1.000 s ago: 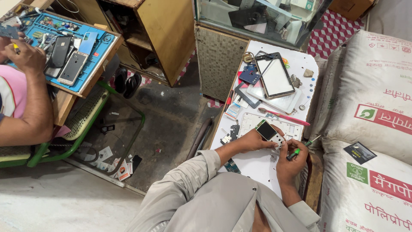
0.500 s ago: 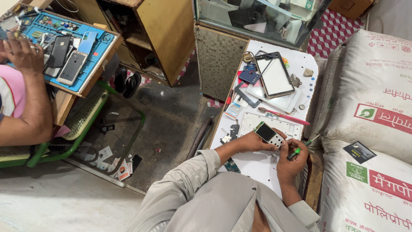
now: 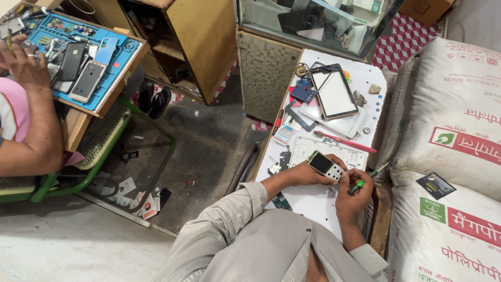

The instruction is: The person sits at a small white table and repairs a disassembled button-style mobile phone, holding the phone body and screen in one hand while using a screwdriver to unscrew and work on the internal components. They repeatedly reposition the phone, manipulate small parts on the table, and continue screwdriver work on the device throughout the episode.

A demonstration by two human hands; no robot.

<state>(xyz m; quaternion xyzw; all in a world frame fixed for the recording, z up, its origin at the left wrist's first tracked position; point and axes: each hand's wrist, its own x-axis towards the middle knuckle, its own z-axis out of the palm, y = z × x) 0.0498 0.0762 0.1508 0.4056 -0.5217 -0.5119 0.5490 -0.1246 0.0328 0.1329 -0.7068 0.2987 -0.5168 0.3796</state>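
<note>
Your left hand point(image 3: 308, 173) grips one small phone point(image 3: 325, 165) over the white table point(image 3: 313, 201). Your right hand point(image 3: 354, 194), beside the phone, pinches one green screwdriver point(image 3: 366, 179). One tablet point(image 3: 334, 92) lies beyond the phone.

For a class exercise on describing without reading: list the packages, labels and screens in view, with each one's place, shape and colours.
Small phone: in the left hand, dark rectangular screen, white keypad.
Tablet: far end of the white table, dark screen, black frame.
Sacks: right of the table, bulky, white with red and green labels.
Phones: blue tray, upper left, dark and silver.
</note>
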